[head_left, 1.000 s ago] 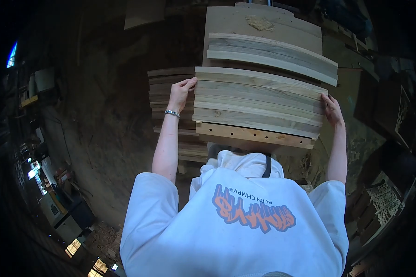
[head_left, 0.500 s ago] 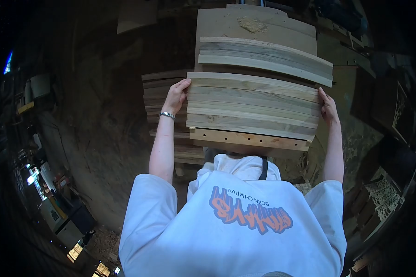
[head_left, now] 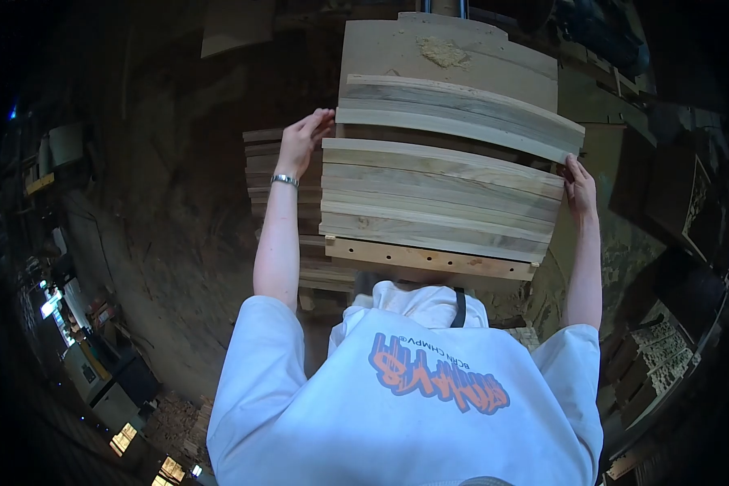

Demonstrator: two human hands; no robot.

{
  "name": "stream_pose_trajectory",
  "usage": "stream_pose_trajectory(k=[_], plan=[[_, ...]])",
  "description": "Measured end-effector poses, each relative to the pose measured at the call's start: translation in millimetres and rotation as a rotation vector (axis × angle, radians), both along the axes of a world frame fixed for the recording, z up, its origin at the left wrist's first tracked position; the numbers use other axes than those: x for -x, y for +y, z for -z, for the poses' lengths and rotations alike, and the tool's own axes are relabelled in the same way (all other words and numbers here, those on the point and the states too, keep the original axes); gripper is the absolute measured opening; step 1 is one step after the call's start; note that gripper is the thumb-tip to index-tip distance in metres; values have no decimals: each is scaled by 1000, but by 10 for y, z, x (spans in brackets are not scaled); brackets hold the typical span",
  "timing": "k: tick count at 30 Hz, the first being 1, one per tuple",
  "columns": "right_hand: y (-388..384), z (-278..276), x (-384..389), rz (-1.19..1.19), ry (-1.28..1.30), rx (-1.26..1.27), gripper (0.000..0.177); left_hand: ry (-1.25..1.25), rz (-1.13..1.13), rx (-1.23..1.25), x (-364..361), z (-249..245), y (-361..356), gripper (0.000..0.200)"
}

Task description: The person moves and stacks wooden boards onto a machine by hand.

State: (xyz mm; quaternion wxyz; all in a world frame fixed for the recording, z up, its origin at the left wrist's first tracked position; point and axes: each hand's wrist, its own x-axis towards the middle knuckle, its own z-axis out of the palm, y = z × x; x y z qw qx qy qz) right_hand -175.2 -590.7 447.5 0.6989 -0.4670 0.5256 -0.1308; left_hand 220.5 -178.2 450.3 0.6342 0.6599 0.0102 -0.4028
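Observation:
Two groups of pale wooden boards lie side by side across a bench. The nearest board (head_left: 454, 127) of the far group is pinched by its ends between my hands. My left hand (head_left: 301, 146), with a metal-banded watch or bracelet at its wrist, has its fingertips at the left end. At the right end, my right hand (head_left: 580, 188) has thumb and fingers closed against the wood. A dark gap separates this board from the near row of boards (head_left: 437, 194). In front of that row runs a wooden strip (head_left: 413, 256) with several round holes.
Behind the boards is a flat panel (head_left: 373, 49) with a heap of sawdust (head_left: 443, 53). More stacked boards (head_left: 263, 170) stand low on the left. Stacked wood pieces (head_left: 664, 356) are at the right, and dark machinery (head_left: 599, 36) is at the back right.
Both hands have moved away from me, from the ends of the near row to the far group. The far group's nearest board has shifted slightly left and toward me.

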Motion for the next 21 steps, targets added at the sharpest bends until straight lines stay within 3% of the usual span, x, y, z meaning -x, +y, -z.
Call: stream_pose_trajectory(k=[5,7,13,16,19,21], plan=[[19,-59,-78,-189,-34,-34,45,-82,-15,-77,-5,-76,-34,31],[71,-223,-70,-320,173,45,45,-66,0,-50,22,-92,44,29],[120,-153,94,-319,38,-15,49,44,46,-23,-49,-140,63,24],[125,-107,105,-305,-26,-55,50,50,114,-153,-88,-121,35,25],[133,-75,101,-270,-87,-96,49,49,64,-16,-72,-60,20,30],[154,-115,75,-274,-68,-91,48,136,151,29,-150,-12,50,34]])
